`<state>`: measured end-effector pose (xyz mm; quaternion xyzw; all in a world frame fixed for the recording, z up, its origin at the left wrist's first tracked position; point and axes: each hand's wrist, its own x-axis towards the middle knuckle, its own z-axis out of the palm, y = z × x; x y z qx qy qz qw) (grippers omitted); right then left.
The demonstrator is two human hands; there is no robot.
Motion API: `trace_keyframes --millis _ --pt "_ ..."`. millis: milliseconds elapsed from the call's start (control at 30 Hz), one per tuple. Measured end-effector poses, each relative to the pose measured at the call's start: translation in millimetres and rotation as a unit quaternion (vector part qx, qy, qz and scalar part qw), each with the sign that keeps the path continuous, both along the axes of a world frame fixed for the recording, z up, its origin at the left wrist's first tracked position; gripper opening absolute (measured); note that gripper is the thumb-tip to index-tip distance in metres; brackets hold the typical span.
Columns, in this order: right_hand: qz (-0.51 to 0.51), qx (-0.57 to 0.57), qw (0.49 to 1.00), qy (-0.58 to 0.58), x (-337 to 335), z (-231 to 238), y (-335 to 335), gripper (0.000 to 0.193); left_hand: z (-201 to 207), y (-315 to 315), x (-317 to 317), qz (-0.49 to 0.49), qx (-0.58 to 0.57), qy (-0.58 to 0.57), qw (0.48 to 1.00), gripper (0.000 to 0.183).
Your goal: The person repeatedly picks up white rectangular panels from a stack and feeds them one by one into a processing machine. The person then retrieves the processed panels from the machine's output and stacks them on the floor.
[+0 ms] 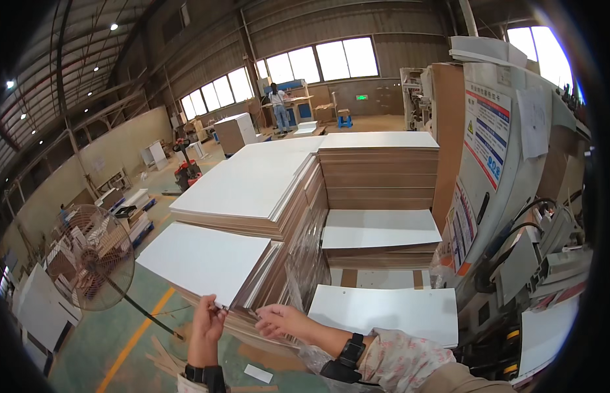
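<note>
My left hand (209, 324) is closed at the near corner of a white panel (207, 259), the top one of a stack of boards. A small dark spot shows by its fingertips, too small to name. Just to the right, my right hand (279, 321) is held with its fingers curled together beside the stack's edge (252, 288). What those fingers hold, if anything, is hidden. Both wrists wear dark bands, and the right sleeve is light with a pattern.
Taller stacks of white-topped boards (252, 173) stand beyond. Clear plastic wrap (298, 275) hangs along their side. More white panels (387, 311) lie at my right, beside a machine (488, 150). A large fan (89, 259) stands left. Far back, a person (279, 108) stands at a bench.
</note>
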<state>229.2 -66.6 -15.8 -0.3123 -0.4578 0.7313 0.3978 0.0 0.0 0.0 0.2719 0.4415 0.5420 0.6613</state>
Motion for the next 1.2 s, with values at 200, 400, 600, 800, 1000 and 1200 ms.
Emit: trace_keyframes --millis 200,400,600,800,1000,1200 --pt "-0.142 -0.099 0.974 0.145 -13.7 10.7 26.7 0.053 -4.8 -35.2 37.1 -0.033 -0.041 -0.025 0.998 0.017" --pt "-0.257 -0.036 0.964 0.056 -5.8 5.7 16.4 0.045 -11.8 -57.7 55.3 -0.166 0.058 -0.003 0.985 0.035" --pt "-0.185 -0.051 0.981 0.026 81.1 13.0 -72.5 0.050 -33.1 -55.9 -5.8 0.098 0.005 -0.251 0.963 0.074" --pt "-0.327 -0.119 0.936 0.046 166.3 37.9 -144.6 0.051 -37.7 -25.1 -58.8 0.022 0.360 0.046 0.932 0.057" --pt "-0.406 -0.009 0.914 0.014 187.2 2.9 -217.6 0.055 -7.0 -66.8 -6.1 0.029 0.195 0.042 0.979 0.046" --pt "-0.505 0.034 0.862 -0.009 221.2 -8.0 -359.6 0.056 23.0 -152.5 82.2 -0.137 0.027 0.115 0.984 0.053"
